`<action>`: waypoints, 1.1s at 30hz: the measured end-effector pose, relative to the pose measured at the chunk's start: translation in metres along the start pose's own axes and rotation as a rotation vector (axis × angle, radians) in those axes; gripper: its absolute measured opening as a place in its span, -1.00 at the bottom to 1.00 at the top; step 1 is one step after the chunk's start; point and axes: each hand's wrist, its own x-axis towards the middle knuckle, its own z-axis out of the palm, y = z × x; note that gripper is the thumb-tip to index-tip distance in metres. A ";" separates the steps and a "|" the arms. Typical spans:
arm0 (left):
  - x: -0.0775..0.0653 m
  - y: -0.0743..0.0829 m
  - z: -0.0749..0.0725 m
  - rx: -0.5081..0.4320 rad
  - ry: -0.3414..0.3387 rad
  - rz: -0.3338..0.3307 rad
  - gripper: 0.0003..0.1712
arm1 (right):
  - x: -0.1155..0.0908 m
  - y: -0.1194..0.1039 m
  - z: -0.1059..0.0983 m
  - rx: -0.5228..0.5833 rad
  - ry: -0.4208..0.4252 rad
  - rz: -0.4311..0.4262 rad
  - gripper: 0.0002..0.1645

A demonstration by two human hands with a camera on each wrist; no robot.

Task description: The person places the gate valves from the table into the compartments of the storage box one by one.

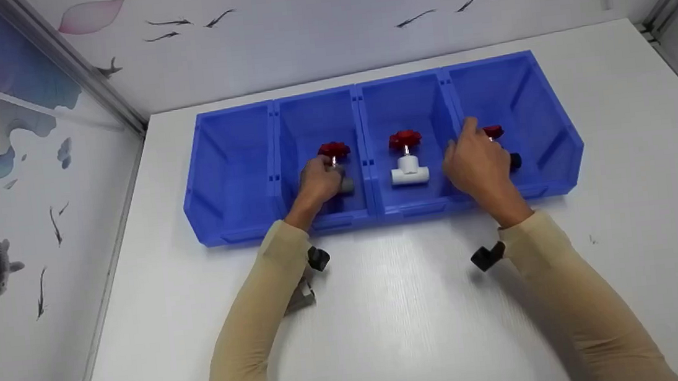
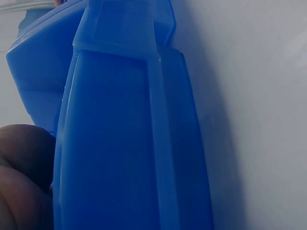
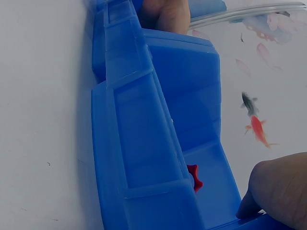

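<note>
Inside the second blue bin from the left, my left hand [image 1: 320, 180] has its fingers curled about the stem of a grey valve with a red handwheel [image 1: 334, 149]. A white tee-shaped valve [image 1: 410, 171] with a red handwheel stands in the third bin. My right hand [image 1: 477, 155] is at the divider between the third and fourth bins; in the right wrist view its fingers [image 3: 278, 187] meet a blue rim. Partly behind that hand, a valve with a red handwheel [image 1: 494, 131] and black end [image 1: 515, 161] shows in the fourth bin. Whether the right hand grips anything is hidden.
Four-sided blue bins [image 1: 231, 170] stand joined in a row on a white table [image 1: 401, 321]. A grey piece [image 1: 302, 296] shows beside the left forearm. Small black devices [image 1: 319, 259] sit at both wrists. Printed panels [image 1: 324, 36] enclose the back and sides.
</note>
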 end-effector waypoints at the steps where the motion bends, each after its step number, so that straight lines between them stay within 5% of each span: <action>1: 0.000 0.000 0.000 0.001 0.002 0.001 -0.62 | 0.000 0.000 0.000 0.001 0.000 0.000 -0.47; 27: -0.013 -0.002 -0.005 0.065 -0.026 0.022 -0.59 | -0.001 0.000 0.001 -0.005 0.010 -0.011 -0.44; 33: -0.020 -0.003 -0.009 0.068 -0.026 0.039 -0.37 | 0.000 0.001 0.001 0.004 0.000 -0.003 -0.43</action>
